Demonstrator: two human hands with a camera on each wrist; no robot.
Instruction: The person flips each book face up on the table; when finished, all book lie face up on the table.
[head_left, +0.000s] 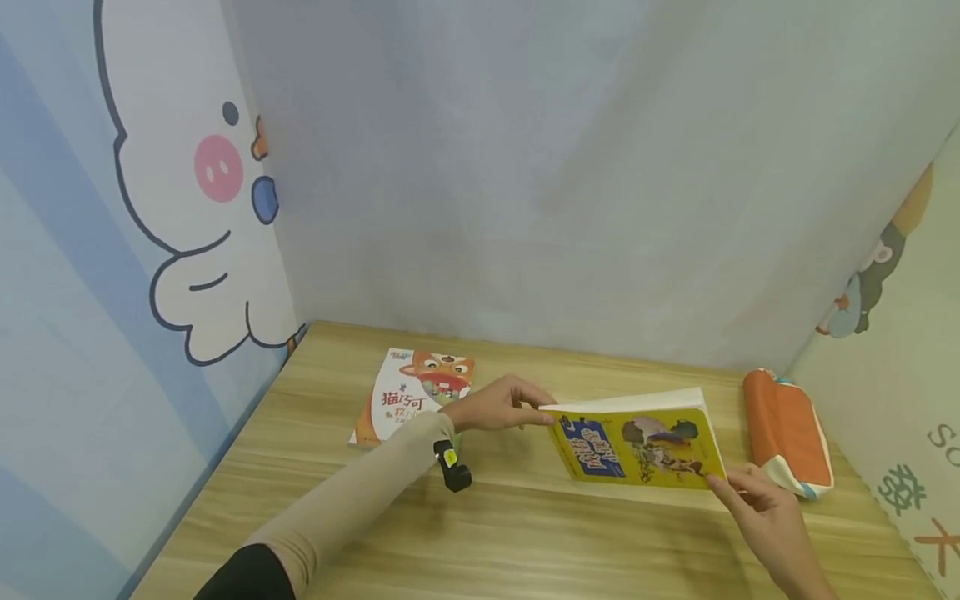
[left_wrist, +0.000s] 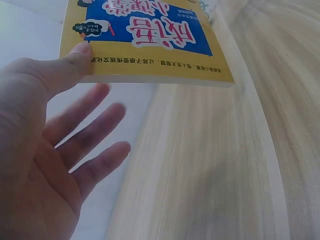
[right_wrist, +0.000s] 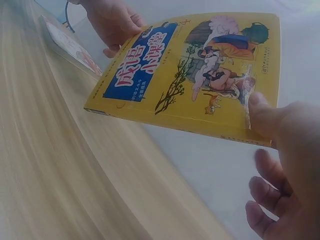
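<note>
A yellow picture book (head_left: pixel 637 446) with a blue title panel is held a little above the wooden table (head_left: pixel 525 533), its cover up. My left hand (head_left: pixel 498 404) pinches its left edge, with the thumb (left_wrist: pixel 75 57) on the cover (left_wrist: pixel 150 45) and the other fingers (left_wrist: pixel 95 127) spread beneath. My right hand (head_left: pixel 750 492) pinches the near right corner. There the thumb (right_wrist: pixel 260 112) lies on the cover (right_wrist: pixel 200 75) and the fingers (right_wrist: pixel 265 187) sit below it. In the right wrist view my left hand (right_wrist: pixel 112 22) shows at the book's far end.
A second book (head_left: pixel 412 396) with an orange cartoon face lies flat at the back left of the table, also seen as a thin slab (right_wrist: pixel 70 47). An orange pencil case (head_left: pixel 783 429) lies at the back right. Walls close in the table on three sides.
</note>
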